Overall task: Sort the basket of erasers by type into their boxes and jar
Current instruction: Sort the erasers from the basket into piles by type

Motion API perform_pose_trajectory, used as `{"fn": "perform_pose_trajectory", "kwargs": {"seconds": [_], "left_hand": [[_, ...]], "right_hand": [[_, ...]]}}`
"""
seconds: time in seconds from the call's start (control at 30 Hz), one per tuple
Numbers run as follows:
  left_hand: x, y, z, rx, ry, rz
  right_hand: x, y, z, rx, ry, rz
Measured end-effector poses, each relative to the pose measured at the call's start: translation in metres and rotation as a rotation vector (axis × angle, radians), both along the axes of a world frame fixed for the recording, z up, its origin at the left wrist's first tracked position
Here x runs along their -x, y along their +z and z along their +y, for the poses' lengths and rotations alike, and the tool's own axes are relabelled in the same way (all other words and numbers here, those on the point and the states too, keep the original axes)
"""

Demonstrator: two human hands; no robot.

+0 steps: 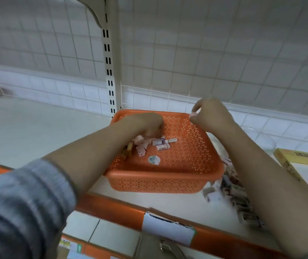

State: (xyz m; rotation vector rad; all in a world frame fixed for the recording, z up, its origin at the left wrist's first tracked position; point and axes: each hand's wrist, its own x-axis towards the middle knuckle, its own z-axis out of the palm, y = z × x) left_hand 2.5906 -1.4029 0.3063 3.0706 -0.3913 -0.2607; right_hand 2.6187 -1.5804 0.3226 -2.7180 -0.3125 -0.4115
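An orange perforated basket (185, 159) sits on a white shelf. Inside lie several small wrapped erasers (160, 143) and one round white eraser (154, 159). My left hand (147, 125) reaches down into the basket, its fingers curled over the eraser pile; what they grip is hidden. My right hand (208, 115) hovers over the basket's far right corner and pinches a small pink-white eraser (193, 114) between thumb and fingertips. A heap of wrapped erasers (229, 191) lies on the shelf right of the basket, partly hidden by my right forearm.
A yellow cardboard box (298, 165) stands open at the right edge. Behind it is a clear jar (265, 143), blurred. The shelf has an orange front rail (115, 208) with a white label. A slotted upright post (110, 71) rises behind the basket.
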Motion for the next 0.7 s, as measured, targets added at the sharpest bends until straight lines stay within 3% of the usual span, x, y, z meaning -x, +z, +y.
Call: {"fn": "perform_pose_trajectory", "kwargs": {"seconds": [0.1, 0.23, 0.47, 0.6, 0.7], "left_hand": [[-0.027, -0.013, -0.025, -0.001, -0.044, -0.002], [-0.046, -0.033, -0.044, -0.030, -0.065, 0.003], [-0.049, -0.035, -0.056, -0.070, -0.037, -0.075], [-0.042, -0.006, -0.066, 0.007, -0.071, -0.089], [-0.029, 0.017, -0.074, 0.146, -0.083, -0.151]], "right_hand": [[0.039, 0.001, -0.033, -0.339, -0.035, -0.080], [0.086, -0.012, -0.077, -0.550, -0.197, -0.159], [0.104, -0.062, -0.128, -0.488, -0.392, 0.021], [0.105, -0.081, -0.135, -0.472, -0.390, 0.096], [0.110, -0.084, -0.145, -0.521, -0.413, 0.042]]}}
